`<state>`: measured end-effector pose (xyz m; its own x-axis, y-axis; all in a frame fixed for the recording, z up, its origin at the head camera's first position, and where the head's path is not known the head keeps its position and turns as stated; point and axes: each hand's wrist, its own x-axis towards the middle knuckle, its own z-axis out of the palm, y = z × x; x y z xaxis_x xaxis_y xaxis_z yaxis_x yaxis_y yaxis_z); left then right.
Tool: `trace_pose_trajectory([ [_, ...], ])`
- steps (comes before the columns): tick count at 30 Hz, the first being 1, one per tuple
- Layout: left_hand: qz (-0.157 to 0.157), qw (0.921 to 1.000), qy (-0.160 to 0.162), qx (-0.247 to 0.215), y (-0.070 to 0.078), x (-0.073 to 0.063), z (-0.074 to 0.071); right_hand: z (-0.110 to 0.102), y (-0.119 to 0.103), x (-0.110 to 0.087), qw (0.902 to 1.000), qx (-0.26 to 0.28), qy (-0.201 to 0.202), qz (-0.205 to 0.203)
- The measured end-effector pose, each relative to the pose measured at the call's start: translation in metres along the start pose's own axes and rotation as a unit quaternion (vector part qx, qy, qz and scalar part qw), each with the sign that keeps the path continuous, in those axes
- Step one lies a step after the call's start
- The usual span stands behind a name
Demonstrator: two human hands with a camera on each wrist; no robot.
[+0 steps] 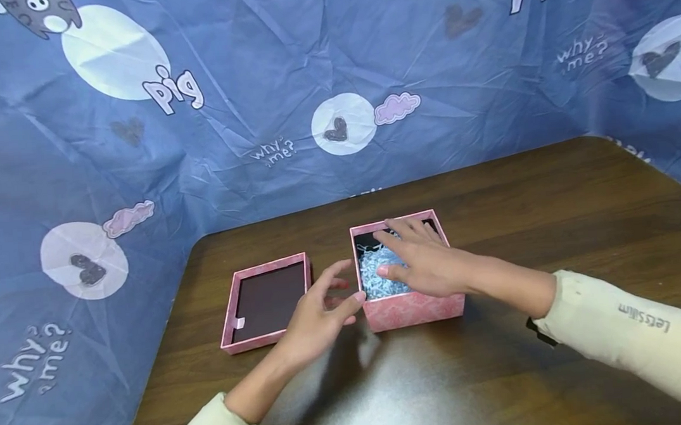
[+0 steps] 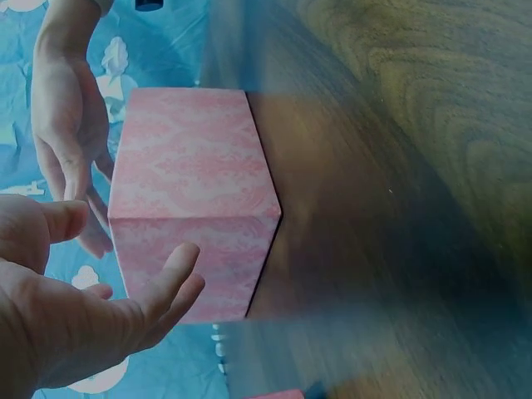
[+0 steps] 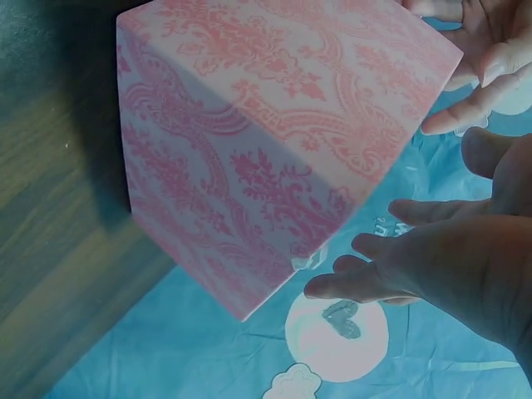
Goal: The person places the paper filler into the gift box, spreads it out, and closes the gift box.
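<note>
the right fingers were spread, holding nothing, over the shreds inside the box; the left fingers, loosely curved and empty, were beside it. for even filling, light flat pats seemed best.

Printed cloth walls make this tabletop a booth

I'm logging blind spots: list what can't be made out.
Anything under the shreds: head view, covered by them.
Some shreds: head view, behind the right hand.
Inside the box: left wrist view, hidden by its walls.
Most of the lid: left wrist view, cut off by the bottom edge.
</note>
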<state>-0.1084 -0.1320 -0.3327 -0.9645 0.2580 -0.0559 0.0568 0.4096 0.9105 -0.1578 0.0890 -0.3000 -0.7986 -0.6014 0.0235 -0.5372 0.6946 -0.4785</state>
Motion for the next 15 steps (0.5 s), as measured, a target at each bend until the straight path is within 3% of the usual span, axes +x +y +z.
trace_pose_trajectory([
  [8,-0.019,0.9996,0.022,-0.002,-0.004,-0.004,-0.009,0.003,-0.006,0.005,0.9999,0.006,0.010,-0.010],
  [15,-0.040,0.9961,0.071,0.035,-0.011,-0.006,-0.027,0.007,-0.016,0.009,0.9995,0.029,0.008,-0.014],
])
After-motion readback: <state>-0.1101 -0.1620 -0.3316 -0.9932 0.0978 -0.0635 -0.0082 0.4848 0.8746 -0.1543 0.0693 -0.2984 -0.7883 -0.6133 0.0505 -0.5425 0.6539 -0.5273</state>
